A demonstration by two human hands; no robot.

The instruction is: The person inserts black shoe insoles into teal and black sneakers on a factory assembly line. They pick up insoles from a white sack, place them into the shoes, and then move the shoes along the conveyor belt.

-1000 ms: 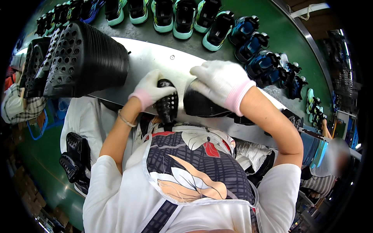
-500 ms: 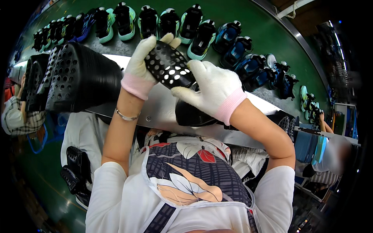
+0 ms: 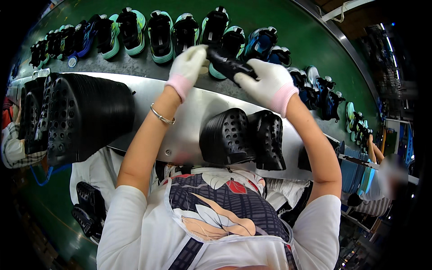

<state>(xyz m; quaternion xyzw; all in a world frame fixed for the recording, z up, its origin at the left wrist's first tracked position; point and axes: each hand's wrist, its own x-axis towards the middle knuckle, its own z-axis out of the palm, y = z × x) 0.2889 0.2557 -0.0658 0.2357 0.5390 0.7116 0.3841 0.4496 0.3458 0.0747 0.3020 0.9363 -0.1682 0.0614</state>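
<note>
Both hands wear white knit gloves with pink cuffs. Between them, above the row of shoes, is a black perforated plastic shoe insert [image 3: 230,66], turned nearly edge-on and tilted down to the right. My left hand [image 3: 191,66] is closed at the insert's far left end. My right hand [image 3: 268,82] grips its near right end between thumb and fingers. A black sports shoe [image 3: 233,42] with a mint sole lies partly hidden just behind the insert. Below my hands, on the metal ledge [image 3: 184,123], stand a nested stack of such inserts [image 3: 227,137] and a smaller stack [image 3: 268,140].
A larger stack of black inserts [image 3: 85,119] stands left on the ledge. Beyond runs a green conveyor [image 3: 292,27] bearing a row of shoes [image 3: 131,31]. More inserts [image 3: 90,198] lie at lower left. Another person [image 3: 20,141] sits at left; a co-worker's arm [image 3: 374,150] reaches in at right.
My hands have moved away from me and to the right with the insert, which has turned from face-up to edge-on. The shoes have shifted left. The stacks below have come into view.
</note>
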